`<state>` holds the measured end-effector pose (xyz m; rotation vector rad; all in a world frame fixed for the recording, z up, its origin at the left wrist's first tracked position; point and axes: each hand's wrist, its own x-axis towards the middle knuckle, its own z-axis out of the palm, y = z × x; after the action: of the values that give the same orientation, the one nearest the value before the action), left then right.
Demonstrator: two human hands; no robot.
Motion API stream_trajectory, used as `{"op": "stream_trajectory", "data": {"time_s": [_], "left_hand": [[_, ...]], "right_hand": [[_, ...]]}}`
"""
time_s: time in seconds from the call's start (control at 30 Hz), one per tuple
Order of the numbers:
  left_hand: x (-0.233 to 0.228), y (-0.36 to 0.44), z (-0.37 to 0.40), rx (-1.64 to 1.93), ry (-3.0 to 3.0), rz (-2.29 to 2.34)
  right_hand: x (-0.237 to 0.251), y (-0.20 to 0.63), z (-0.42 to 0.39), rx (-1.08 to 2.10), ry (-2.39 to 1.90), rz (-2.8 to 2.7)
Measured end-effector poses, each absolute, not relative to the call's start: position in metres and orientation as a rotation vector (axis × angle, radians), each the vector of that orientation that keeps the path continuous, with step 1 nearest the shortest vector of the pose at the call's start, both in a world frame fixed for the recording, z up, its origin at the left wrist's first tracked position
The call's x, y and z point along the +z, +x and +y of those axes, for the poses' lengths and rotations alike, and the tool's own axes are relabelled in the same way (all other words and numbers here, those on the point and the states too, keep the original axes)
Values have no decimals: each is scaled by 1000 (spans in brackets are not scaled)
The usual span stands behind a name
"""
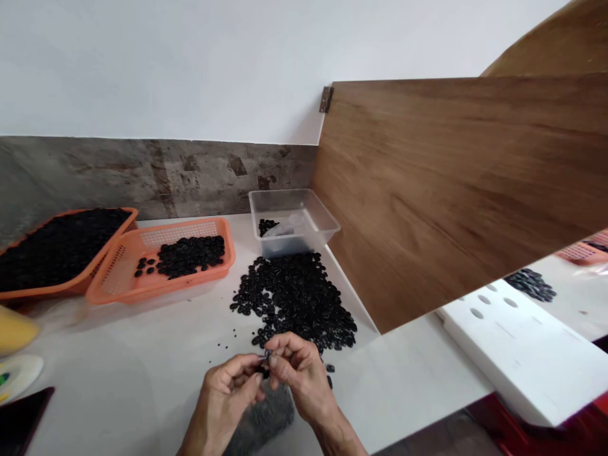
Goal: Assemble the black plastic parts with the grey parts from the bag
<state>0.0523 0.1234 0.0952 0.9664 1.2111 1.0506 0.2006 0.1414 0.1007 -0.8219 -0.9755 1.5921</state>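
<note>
My left hand [232,386] and my right hand [297,373] meet at the fingertips above the near side of the table. Between them they pinch a small dark, shiny piece [266,356], partly covered by the fingers; its exact kind is hard to make out. Just beyond my fingers spreads a heap of small black rounded pieces [304,297], with a few lying loose beside my right hand. Underneath my hands a dark grey, fuzzy-looking pad or block [268,415] shows in part.
Left, an orange basket [156,291] holds some black pieces beside a fuller orange basket [71,288]. A clear plastic bin [299,244] stands behind the heap. A wooden panel [441,190] rises at the right, near a white box with holes [527,354]. A yellow object [16,329] is far left.
</note>
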Motion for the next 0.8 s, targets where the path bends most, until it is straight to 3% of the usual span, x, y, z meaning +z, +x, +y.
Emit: {"op": "stream_trajectory", "data": {"time_s": [0.3,0.8], "left_hand": [[84,62,124,1239,659,1092],[90,51,110,1257,603,1198]], "right_hand": [[91,192,138,1681,-742,-735],[100,200,126,1500,-972,-1035]]}}
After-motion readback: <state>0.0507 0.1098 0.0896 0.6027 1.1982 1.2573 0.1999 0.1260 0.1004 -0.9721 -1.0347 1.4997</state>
